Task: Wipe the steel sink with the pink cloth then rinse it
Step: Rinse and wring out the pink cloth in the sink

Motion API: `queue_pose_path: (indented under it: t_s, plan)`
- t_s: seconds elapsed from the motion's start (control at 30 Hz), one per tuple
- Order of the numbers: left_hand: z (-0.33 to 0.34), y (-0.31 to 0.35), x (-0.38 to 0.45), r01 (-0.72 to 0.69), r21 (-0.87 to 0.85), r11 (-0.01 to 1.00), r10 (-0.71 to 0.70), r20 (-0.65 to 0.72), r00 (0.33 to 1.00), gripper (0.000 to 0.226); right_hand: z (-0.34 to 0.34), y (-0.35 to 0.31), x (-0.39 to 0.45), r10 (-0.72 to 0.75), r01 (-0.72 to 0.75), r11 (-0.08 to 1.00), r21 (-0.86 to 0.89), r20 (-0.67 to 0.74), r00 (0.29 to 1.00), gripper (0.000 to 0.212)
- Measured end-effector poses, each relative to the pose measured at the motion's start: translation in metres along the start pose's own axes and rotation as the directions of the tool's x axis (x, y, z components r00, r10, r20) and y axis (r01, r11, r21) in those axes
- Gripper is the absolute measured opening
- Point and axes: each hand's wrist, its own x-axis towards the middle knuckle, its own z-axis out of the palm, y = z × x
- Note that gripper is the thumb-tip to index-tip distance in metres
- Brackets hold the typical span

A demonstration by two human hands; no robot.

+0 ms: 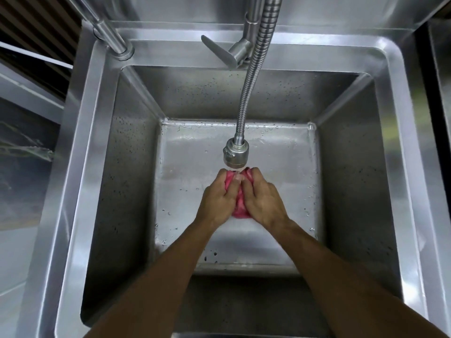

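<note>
1. Fingers (228, 189) of both hands curled tight round the pink cloth (240, 206); left hand (218, 201) and right hand (264, 200) press it between them, bunched into a wad, just under the spray head (235, 154).
2. Cloth looks soaked: soft, limp, heavier than dry, likely slippery. Judgement: grip the bulk of the wad, not an edge, and squeeze from both sides so it doesn't slide out.
3. Water seems to fall from the head onto the cloth's top; flow is hard to make out.
4. Steel sink (395, 167): deep basin, floor wet with droplets, walls speckled with drops. Smooth steel, so a dropped cloth would skid.
5. Flexible hose (256, 81) runs up to the tap; lever handle (219, 51) sits on the back ledge.
6. Second pipe (109, 35) stands at the back-left corner. Surround beyond the rim is blurred.
</note>
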Motion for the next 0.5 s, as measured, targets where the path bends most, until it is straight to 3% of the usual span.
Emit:
queue_pose_path:
  t_s: [0.1, 0.27, 0.4, 0.5]
  plan:
    - [-0.015, -0.005, 0.001, -0.023, 0.025, 0.999, 0.023, 0.017, 1.0, 0.02, 0.006, -0.001, -0.011, -0.144, 0.15, 0.988, -0.037, 0.128, 0.981, 0.019]
    - [-0.018, 0.006, 0.004, -0.133, 0.057, 0.99, 0.12, 0.186, 0.975, 0.024, -0.015, 0.006, 0.009, 0.052, -0.058, 0.974, 0.217, 0.033, 0.998, 0.01]
    - [-0.032, 0.004, 0.01, -0.047, -0.091, 0.995, 0.065, 0.215, 0.974, 0.014, -0.018, 0.007, -0.004, 0.029, -0.047, 0.903, 0.428, 0.049, 0.998, 0.014]
    - [-0.029, 0.009, 0.015, 0.043, -0.213, 0.976, -0.016, 0.126, 0.992, 0.013, -0.022, -0.002, 0.003, -0.011, -0.013, 0.887, 0.462, 0.05, 0.999, 0.023]
